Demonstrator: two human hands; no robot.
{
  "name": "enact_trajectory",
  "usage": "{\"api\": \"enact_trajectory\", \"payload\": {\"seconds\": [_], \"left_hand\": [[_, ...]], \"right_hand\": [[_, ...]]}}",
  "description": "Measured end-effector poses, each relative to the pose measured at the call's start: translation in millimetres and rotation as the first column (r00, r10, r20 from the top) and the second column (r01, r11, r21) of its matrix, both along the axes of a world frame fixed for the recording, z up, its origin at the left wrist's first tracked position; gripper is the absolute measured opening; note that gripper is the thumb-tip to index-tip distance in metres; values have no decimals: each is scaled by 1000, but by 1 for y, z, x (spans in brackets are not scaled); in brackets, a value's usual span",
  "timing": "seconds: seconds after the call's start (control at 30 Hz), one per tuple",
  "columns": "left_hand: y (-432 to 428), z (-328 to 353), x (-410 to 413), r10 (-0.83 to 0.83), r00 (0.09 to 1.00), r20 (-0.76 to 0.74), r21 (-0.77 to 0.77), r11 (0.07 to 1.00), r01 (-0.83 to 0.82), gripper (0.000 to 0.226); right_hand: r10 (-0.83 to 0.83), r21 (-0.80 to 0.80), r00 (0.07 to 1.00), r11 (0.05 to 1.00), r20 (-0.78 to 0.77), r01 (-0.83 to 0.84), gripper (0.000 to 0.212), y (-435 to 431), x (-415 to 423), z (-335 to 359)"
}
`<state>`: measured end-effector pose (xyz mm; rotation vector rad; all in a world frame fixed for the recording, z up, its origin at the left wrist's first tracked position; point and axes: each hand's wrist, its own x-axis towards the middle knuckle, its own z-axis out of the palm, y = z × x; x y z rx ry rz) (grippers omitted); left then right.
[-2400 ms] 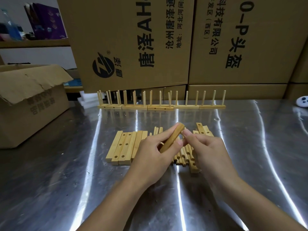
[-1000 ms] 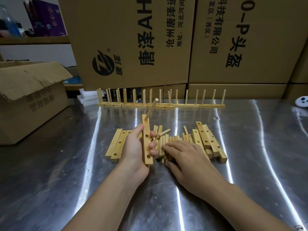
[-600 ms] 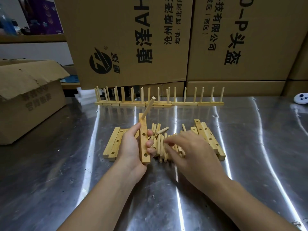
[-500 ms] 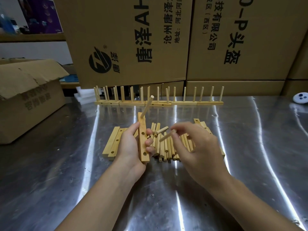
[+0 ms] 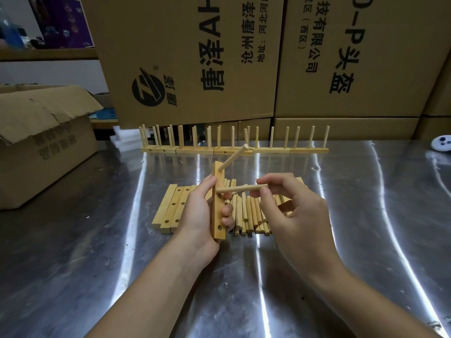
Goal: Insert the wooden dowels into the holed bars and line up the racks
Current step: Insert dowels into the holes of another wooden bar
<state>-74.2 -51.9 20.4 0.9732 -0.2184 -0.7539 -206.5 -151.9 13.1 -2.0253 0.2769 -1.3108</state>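
Left hand (image 5: 195, 215) grips one holed bar (image 5: 217, 211) on end, in the air above the middle of the tabletop (image 5: 85, 264). Fingers wrap its far side, thumb lies on the near edge. One seated dowel (image 5: 233, 158) sticks out of the top hole, pointing up and right.

Right hand (image 5: 295, 213) pinches a second dowel (image 5: 240, 189) between thumb and fingertips. It lies level, tip at the bar's face by the next hole. Cannot tell whether it has entered.

Risks:
- Dowel enters skewed, then binds or skids off the face.
- The pinch sits near the dowel's far end, so a push could lever the tip sideways.
- Bar has no support beneath, so pressure may twist it in the grip.
- A dropped dowel would likely roll on the polished metal.

Beneath the hands lie loose dowels (image 5: 244, 213) and blank bars (image 5: 174, 208). Finished racks (image 5: 195, 150) line the far edge, well apart.
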Motion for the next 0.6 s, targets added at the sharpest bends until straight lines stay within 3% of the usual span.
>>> {"api": "enact_trajectory", "payload": {"seconds": [0.37, 0.6], "left_hand": [[2, -2, 3, 9, 1000, -5, 23, 1000, -9, 39], [1, -3, 1, 48, 982, 181, 7, 999, -50, 27]], "right_hand": [[-137, -439, 990, 892, -42, 105, 19, -4, -2, 4], [-131, -420, 990, 902, -52, 97, 19, -5, -4, 8]]}}
